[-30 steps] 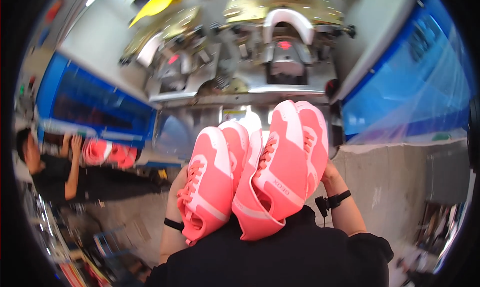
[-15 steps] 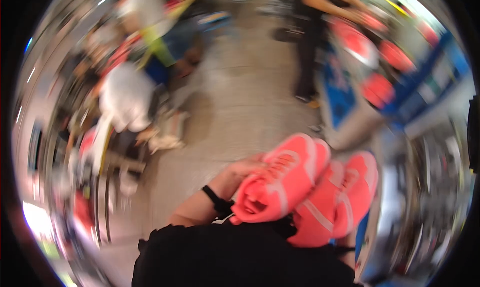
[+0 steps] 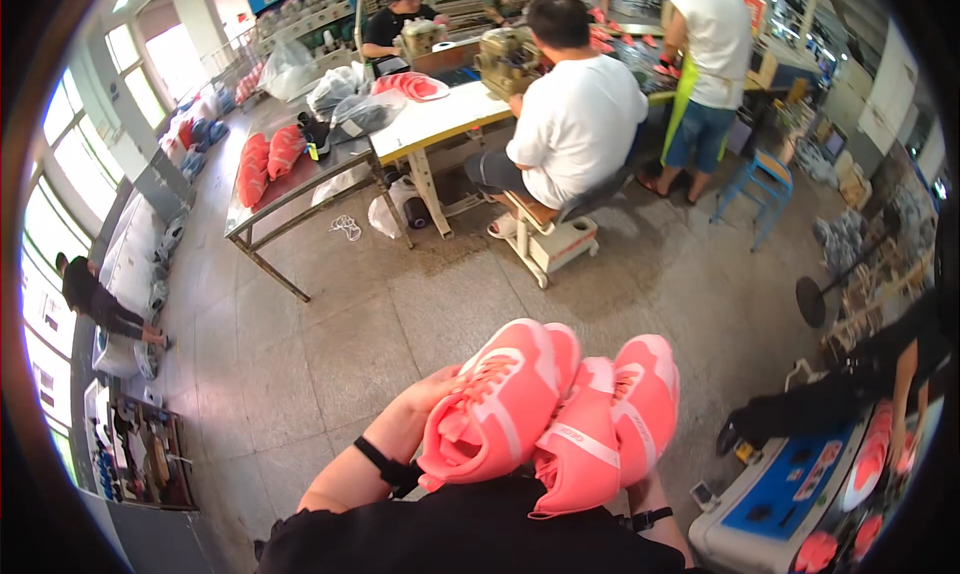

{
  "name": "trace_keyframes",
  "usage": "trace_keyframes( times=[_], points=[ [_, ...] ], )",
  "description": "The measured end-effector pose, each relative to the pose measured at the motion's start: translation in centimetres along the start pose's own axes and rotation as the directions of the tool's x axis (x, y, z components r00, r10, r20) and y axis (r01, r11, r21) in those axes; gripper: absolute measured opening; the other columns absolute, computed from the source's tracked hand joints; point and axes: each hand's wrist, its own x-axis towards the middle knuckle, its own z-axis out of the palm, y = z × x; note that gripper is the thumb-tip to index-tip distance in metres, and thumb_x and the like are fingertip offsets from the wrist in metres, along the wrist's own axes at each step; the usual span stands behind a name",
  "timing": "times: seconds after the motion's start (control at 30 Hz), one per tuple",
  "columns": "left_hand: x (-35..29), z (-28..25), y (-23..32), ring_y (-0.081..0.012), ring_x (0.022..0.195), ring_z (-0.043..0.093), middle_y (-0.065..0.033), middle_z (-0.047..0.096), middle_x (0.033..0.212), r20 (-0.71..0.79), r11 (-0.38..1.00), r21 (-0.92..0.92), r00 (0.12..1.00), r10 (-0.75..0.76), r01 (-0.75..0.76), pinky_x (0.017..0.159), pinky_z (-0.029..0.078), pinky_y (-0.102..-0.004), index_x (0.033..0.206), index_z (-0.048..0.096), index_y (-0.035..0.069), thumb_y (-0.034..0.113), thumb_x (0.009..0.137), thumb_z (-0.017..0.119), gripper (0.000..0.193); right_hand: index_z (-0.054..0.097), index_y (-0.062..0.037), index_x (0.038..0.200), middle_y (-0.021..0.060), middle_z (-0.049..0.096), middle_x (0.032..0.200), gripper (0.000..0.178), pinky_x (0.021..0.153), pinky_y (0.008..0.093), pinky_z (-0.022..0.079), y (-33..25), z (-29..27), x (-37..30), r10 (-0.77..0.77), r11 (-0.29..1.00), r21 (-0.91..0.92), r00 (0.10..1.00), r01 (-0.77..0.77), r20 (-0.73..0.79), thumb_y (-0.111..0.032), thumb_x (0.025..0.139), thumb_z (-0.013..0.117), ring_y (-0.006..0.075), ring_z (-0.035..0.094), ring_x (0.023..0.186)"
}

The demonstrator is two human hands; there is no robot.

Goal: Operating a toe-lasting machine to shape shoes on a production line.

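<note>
Two pairs of coral-pink sneakers are held side by side in front of my body, toes pointing away from me. My left hand [image 3: 432,389] is closed on the left pair, gripping the outer side of a laced sneaker [image 3: 495,399]; its fingertips are hidden. A second sneaker's toe shows just behind that one. My right hand [image 3: 643,486] supports the right pair from beneath, its fingers covered by the shoes. In that pair, one sneaker [image 3: 585,444] with a pale band overlaps another sneaker [image 3: 645,399]. The undersides are out of sight.
Ahead, a person in white sits on a wheeled chair [image 3: 570,244] at a worktable [image 3: 440,124]. A metal-legged table [image 3: 310,179] bears coral shoe parts. At right stand a blue stool [image 3: 757,189], a fan [image 3: 812,299] and a conveyor [image 3: 760,519] with a person reaching over it.
My view has swung to the right-to-left side, bringing the worktables ahead and the conveyor to the lower right. Both hands still carry the sneakers, which have shifted left and slightly down in view.
</note>
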Motion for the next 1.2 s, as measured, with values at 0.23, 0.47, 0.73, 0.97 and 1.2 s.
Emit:
trace_keyframes(
  times=[0.23,0.47,0.73,0.97,1.2],
  points=[
    [0.5,-8.4,13.2,-0.0193,0.108,0.063,-0.0113,0.062,0.124,-0.310,0.923,-0.243,0.925,0.218,-0.299,0.095,0.051,-0.0331,0.133,0.047,-0.004,0.019,0.085,0.072,0.059,0.041,-0.0045,0.142,0.0113,0.050,0.141,0.057,0.103,0.0416,0.048,-3.2,1.3,20.7,0.142,0.990,0.010,0.985,-0.144,0.094,-0.023,0.093,0.064,0.0240,0.053,0.125],
    [4.5,-18.8,29.0,-0.0233,0.106,0.065,-0.0141,0.064,0.121,-0.640,0.872,-0.236,0.744,0.193,-0.429,0.094,0.053,-0.0363,0.125,0.055,-0.004,0.011,0.086,0.068,0.044,0.041,-0.0052,0.143,0.0111,0.050,0.142,0.056,0.103,0.0419,0.048,-5.2,9.7,46.3,0.274,0.958,0.048,0.952,-0.282,0.137,-0.025,0.095,0.062,0.0239,0.053,0.126],
    [8.3,-42.9,46.4,-0.0178,0.094,0.067,-0.0113,0.068,0.111,-0.671,0.803,-0.282,0.706,0.225,-0.525,0.083,0.056,-0.0320,0.118,0.060,-0.004,0.016,0.092,0.065,0.033,0.041,-0.0061,0.143,0.0108,0.049,0.143,0.055,0.103,0.0422,0.048,0.4,21.2,73.7,0.356,0.925,0.107,0.929,-0.365,0.098,-0.027,0.096,0.060,0.0239,0.052,0.127],
    [11.0,-63.4,66.1,-0.0153,0.090,0.067,-0.0090,0.067,0.108,-0.572,0.892,-0.101,0.760,0.310,-0.441,0.079,0.057,-0.0305,0.119,0.060,-0.002,0.022,0.094,0.065,0.035,0.040,-0.0068,0.143,0.0106,0.048,0.143,0.054,0.104,0.0424,0.048,4.2,32.5,95.1,0.310,0.933,0.186,0.950,-0.309,0.022,-0.028,0.097,0.058,0.0239,0.051,0.127],
    [17.2,-78.9,81.7,-0.0160,0.094,0.067,-0.0102,0.067,0.110,-0.501,0.931,-0.041,0.813,0.295,-0.363,0.082,0.057,-0.0306,0.119,0.059,-0.002,0.024,0.095,0.065,0.037,0.044,-0.0091,0.139,0.0096,0.050,0.142,0.048,0.106,0.0459,0.047,6.9,36.5,111.0,0.192,0.962,0.237,0.952,-0.135,-0.240,-0.023,0.096,0.061,0.0249,0.052,0.127]
  ],
)
